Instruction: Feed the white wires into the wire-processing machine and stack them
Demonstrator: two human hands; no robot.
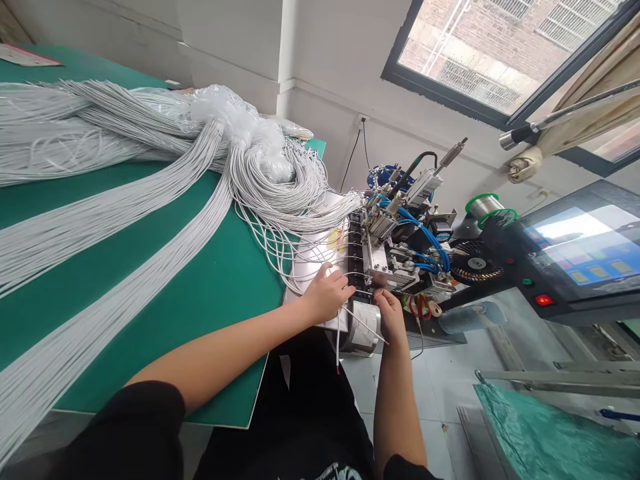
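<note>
My left hand (pixel 326 295) is closed around thin white cables near the front of a black slotted track (pixel 355 250). Two loose cable ends (pixel 365 321) stick out below this hand, one with a reddish tip. Thumb and fingertips of my right hand (pixel 391 319) pinch the end of a white cable (pixel 363 292) that spans the short gap between both hands. Just beyond my hands stands a wire-processing machine (pixel 379 259) with metal blocks and blue air tubes. Other white cables (pixel 300 213) run from a bundle to the track.
Long white cable bundles (pixel 165 193) and plastic wrap (pixel 225 110) lie on the green table (pixel 240 267). To the right are a touchscreen (pixel 590 247), a fan (pixel 475 262) and a wire spool (pixel 486 208). A silver cylinder (pixel 364 327) sits below the track.
</note>
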